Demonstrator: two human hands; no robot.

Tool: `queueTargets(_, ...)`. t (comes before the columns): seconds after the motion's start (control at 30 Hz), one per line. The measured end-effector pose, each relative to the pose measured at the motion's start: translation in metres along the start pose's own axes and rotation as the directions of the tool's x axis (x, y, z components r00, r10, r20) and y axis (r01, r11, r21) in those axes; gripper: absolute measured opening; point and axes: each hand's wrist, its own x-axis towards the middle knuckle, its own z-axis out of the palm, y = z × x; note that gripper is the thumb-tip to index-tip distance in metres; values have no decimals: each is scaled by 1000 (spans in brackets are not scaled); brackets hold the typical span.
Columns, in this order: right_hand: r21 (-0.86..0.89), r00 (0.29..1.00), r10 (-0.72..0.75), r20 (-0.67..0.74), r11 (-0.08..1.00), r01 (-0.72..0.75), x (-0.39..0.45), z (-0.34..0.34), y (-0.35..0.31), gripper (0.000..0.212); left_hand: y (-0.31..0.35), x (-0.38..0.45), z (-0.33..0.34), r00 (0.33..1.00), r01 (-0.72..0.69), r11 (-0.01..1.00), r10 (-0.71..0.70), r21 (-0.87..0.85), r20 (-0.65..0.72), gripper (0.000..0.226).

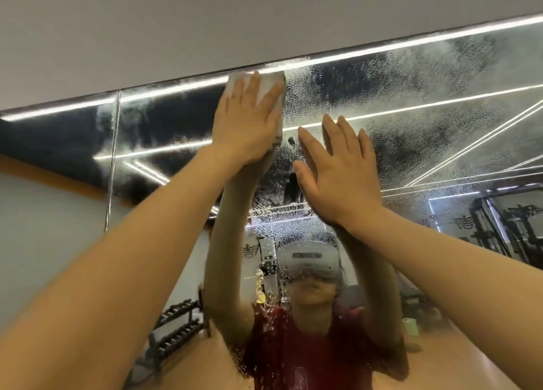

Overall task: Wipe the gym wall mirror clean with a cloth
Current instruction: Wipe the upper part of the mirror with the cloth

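1. The wall point(147, 22) above is plain grey and meets the mirror's top edge.
2. The mirror point(426, 102) fills the lower view, its glass covered in droplets and cloudy smears; it reflects ceiling light strips, a dumbbell rack point(176, 331) and the person with both arms raised.
3. The right hand point(338, 178) lies flat on the wet glass, fingers straight and spread, holding nothing, just beside and lower than the left.
4. The left hand point(249, 122) presses the cloth to the glass with straight, spread fingers.
5. The cloth point(271, 82), white and folded, sits at the mirror's top edge under the left hand.
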Motion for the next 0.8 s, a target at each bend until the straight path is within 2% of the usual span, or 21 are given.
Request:
queueTargets(0.13, 7, 1000, -4, -14, 1000, 4, -1, 1, 0, 59, 6, -100, 22, 991, -113, 994, 113, 2, -75, 57)
queueTargets(0.2, 15, 1000, -5, -23, 1000, 5, -1, 0, 0, 59, 3, -112, 26, 992, -107, 994, 107, 0, -61, 57)
queueTargets(0.4, 21, 1000, -1, 18, 1000, 1, -1, -2, 1, 59, -6, -5, 7, 995, 63, 998, -64, -11, -74, 53)
queueTargets(0.53, 21, 1000, 2, -1, 1000, -2, -1, 0, 1, 60, -10, 25, 2, 997, 66, 998, -67, -10, -41, 52)
queueTargets(0.6, 20, 1000, 7, -8, 1000, -7, -1, 1, 0, 59, -6, 0, 6, 998, 33, 999, -34, -23, -48, 52)
queueTargets(0.8, 26, 1000, 2, -9, 1000, -1, -2, 1, 0, 56, 0, -143, 28, 994, -97, 995, 95, -27, -48, 56)
